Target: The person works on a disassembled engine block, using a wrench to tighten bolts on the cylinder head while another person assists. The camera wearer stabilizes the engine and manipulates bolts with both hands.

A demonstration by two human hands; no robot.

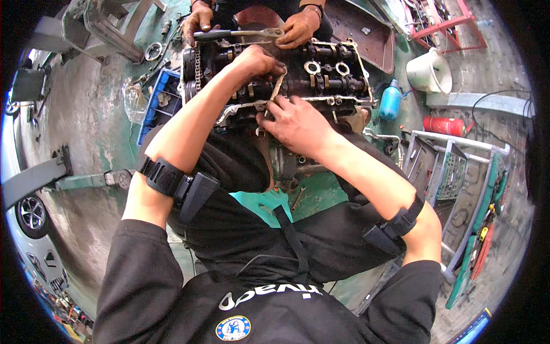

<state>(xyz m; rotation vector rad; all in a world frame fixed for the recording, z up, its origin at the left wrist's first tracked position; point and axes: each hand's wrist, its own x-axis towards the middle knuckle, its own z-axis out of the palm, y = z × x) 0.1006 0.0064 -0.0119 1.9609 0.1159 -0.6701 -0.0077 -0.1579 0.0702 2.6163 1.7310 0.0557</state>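
An engine's cylinder head (326, 83) with its shafts and lobes exposed lies in front of me. A timing chain (198, 69) runs along its left end. My left hand (259, 62) is over the middle of the engine, fingers curled on the upper end of a thin pale strip (279, 85). At the near edge, my right hand (295, 123) has its fingers closed by the strip's lower end. What kind of strip it is does not show. Just below those fingers is a small silver open-jawed end (260, 132); I cannot tell whether it is held.
Across the engine, another person's hands (299, 28) hold a ratchet wrench (240, 34). A blue crate (153, 106) stands left. To the right are a blue bottle (390, 100), a white bucket (429, 71), a red extinguisher (446, 125) and a tool rack (458, 172). A brown tray (387, 51) lies behind.
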